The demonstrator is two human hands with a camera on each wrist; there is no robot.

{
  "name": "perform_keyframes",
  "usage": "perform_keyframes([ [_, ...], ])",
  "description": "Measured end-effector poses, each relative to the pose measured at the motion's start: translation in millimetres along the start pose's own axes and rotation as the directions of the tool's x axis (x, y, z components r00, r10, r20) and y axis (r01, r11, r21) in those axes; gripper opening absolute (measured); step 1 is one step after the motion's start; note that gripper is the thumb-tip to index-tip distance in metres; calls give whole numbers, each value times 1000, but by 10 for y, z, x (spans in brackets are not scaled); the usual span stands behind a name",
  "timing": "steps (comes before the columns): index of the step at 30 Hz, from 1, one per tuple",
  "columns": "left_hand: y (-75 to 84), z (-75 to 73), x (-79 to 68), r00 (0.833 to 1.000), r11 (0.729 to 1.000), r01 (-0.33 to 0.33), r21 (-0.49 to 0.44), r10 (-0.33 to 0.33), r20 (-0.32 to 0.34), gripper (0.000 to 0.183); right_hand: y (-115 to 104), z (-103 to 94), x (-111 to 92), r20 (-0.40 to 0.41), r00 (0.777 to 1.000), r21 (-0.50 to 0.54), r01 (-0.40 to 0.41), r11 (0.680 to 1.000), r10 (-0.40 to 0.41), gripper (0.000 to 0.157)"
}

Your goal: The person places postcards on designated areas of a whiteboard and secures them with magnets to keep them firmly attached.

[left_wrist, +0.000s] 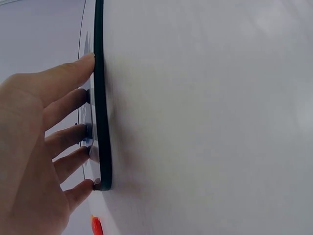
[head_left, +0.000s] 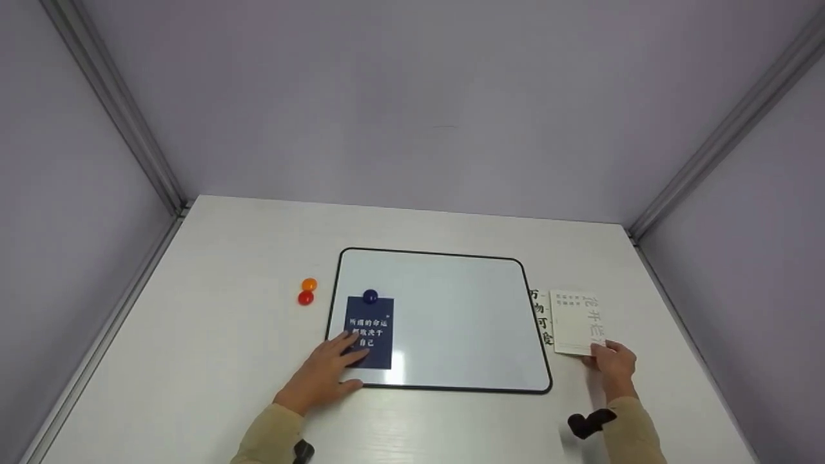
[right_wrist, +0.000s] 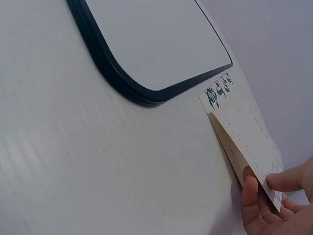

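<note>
A whiteboard [head_left: 464, 322] with a black frame lies flat on the table. On its left part is a dark blue card [head_left: 381, 356] with white writing, a dark blue round magnet [head_left: 370, 296] at its top edge. My left hand [head_left: 325, 374] rests with spread fingers over the card's lower left and the board's frame. Beside the board's right edge, my right hand [head_left: 615, 364] pinches a cream card [head_left: 570, 322] at its lower right corner, thumb on top. In the right wrist view that corner is lifted off another pale card [right_wrist: 217, 94] with large dark characters, partly covered.
An orange round magnet [head_left: 309, 284] and a red round magnet [head_left: 305, 298] sit together left of the board. The white table [head_left: 412, 425] meets pale walls at the back and both sides, with metal posts [head_left: 122, 96] in the corners.
</note>
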State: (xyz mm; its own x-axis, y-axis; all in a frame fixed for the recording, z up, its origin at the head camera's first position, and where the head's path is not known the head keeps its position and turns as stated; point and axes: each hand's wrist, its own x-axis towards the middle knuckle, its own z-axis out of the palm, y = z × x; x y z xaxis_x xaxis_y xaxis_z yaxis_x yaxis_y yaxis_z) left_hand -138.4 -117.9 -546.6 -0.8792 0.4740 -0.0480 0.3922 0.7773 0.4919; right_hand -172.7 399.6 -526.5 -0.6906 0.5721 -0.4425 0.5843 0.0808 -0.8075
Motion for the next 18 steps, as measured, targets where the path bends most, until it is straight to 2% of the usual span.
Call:
perform_keyframes([
  [7, -13, 14, 0, 1000, 1000, -7, -4, 7, -9, 53, -25, 41, -54, -7, 999, -19, 37, 999, -37, 58],
  [18, -20, 15, -1, 1000, 1000, -3, -2, 3, -4, 53, -51, 87, -150, 22, 994, 16, 108, 994, -108, 55],
])
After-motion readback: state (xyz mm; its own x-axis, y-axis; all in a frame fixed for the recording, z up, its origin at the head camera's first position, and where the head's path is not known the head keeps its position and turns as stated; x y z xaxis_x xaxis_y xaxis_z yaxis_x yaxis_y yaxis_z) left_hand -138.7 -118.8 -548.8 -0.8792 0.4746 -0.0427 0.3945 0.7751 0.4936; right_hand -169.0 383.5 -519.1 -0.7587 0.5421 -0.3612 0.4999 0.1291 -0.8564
